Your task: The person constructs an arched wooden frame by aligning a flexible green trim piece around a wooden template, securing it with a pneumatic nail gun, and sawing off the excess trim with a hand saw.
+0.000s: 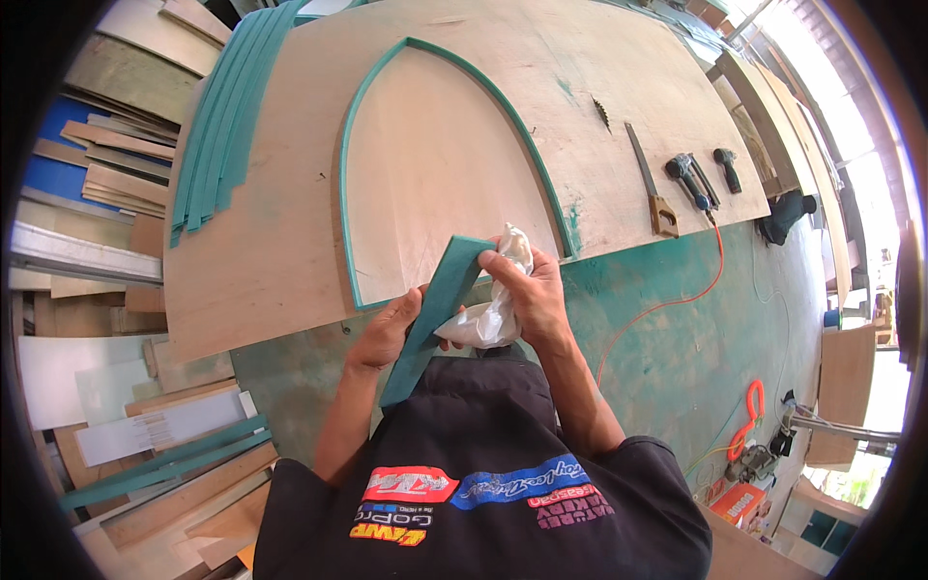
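Note:
A flat teal-painted wooden strip is held at a slant in front of my body. My left hand is closed around its middle, with the thumb along the edge. In my right hand is a crumpled white plastic bag, its twisted top sticking up past the fingers. The right thumb presses on the strip's upper end. What the bag contains is hidden. Just beyond my hands, a pointed-arch frame of teal strips lies on a pale plywood sheet.
Teal strips are piled at the far left. On the right of the plywood lie a handsaw, a nail gun with an orange hose, and a small dark power tool. Wood offcuts lean at the lower left.

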